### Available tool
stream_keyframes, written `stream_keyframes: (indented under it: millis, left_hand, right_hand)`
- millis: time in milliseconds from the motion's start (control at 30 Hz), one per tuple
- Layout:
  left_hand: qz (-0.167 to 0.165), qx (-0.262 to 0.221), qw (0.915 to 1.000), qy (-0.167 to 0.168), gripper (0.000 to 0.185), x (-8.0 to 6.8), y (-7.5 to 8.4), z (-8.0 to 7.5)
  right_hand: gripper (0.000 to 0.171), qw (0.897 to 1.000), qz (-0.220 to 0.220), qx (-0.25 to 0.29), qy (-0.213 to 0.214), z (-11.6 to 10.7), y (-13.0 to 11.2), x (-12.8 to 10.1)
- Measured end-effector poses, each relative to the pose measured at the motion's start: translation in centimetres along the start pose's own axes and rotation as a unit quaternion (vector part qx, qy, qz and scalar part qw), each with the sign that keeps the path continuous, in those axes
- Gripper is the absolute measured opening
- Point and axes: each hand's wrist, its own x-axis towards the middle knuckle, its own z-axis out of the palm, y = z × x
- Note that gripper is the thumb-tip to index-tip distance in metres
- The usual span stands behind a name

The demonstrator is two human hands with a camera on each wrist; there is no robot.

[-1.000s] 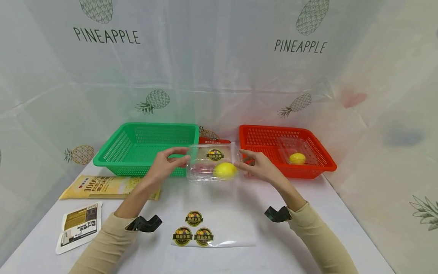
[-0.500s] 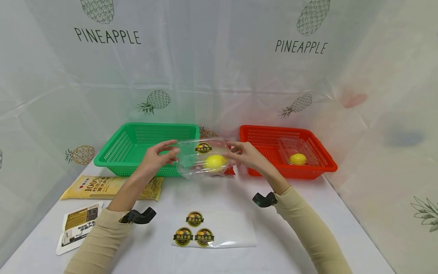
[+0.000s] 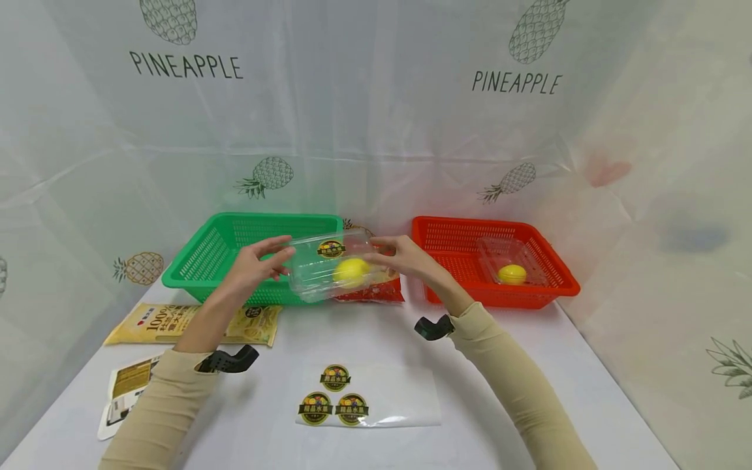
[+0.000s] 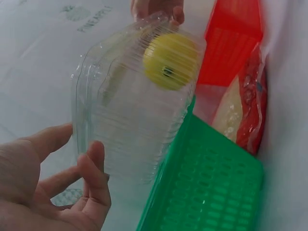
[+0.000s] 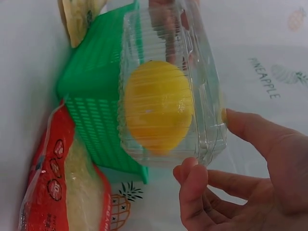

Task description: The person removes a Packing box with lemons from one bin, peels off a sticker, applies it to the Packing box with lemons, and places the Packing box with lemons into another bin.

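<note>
Clear plastic clamshell box (image 3: pixel 329 267), closed, labelled with a round sticker (image 3: pixel 331 249) and containing a yellow lemon (image 3: pixel 350 271), held above the bench between left hand (image 3: pixel 252 266) and right hand (image 3: pixel 405 256), fingertips gripping each end, beside the green basket (image 3: pixel 235 251); packing and labelling appear done, setting down remains.

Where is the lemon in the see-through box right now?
In the head view, the lemon sits inside the clear clamshell box, lifted between both hands at the green basket's right edge.
</note>
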Motion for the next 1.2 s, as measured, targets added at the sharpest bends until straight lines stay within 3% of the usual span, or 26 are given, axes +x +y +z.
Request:
stream_keyframes:
  millis: [267,500,867,1200]
  left_hand:
    - [-0.018,0.014,0.9997,0.003,0.068,0.5,0.3,-0.9]
    - [-0.031,0.0,0.9994,0.017,0.066,1.0,-0.2,-1.8]
    - [-0.038,-0.036,0.9982,0.03,0.067,1.3,-0.8,-3.2]
    - [-0.053,-0.048,0.9973,0.021,0.072,1.4,-0.9,-3.5]
  right_hand:
    - [0.079,0.998,-0.031,-0.028,-0.035,0.4,-0.4,1.2]
    - [0.079,0.997,-0.06,-0.049,-0.017,1.0,-0.8,2.3]
    - [0.068,0.997,-0.05,0.042,0.042,2.3,-0.4,4.6]
    - [0.073,0.985,-0.012,0.152,0.086,3.6,-0.5,6.7]
